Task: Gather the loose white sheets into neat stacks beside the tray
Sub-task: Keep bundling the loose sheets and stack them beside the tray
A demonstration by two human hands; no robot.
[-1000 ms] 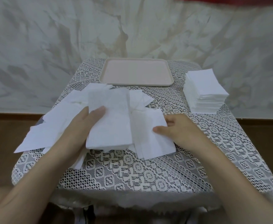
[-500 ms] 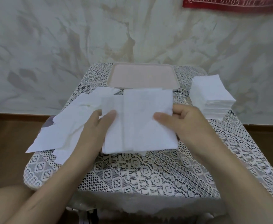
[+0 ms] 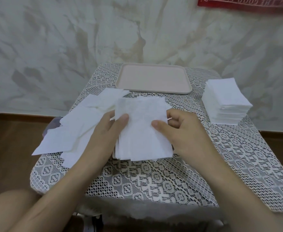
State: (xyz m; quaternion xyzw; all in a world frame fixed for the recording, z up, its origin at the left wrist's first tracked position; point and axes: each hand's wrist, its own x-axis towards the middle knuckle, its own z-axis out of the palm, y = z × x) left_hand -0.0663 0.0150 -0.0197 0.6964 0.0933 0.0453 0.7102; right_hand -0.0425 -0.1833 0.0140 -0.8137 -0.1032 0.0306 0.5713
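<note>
The red banner [image 3: 246,4] on the far wall, at the right, carries white upside-down lettering; only "THE GOOD" reads clearly.

Right of the tray [image 3: 155,92], a tall stack [image 3: 226,97] stands in the way, with a bare strip of lace cloth [image 3: 154,178] between them. In front of the tray, a held bundle [image 3: 142,131] and, leftward, loose sheets [image 3: 80,128] cover the cloth. Nearer still, the cloth lies open.

Head-worn view, downward over table [image 3: 154,181]
</note>
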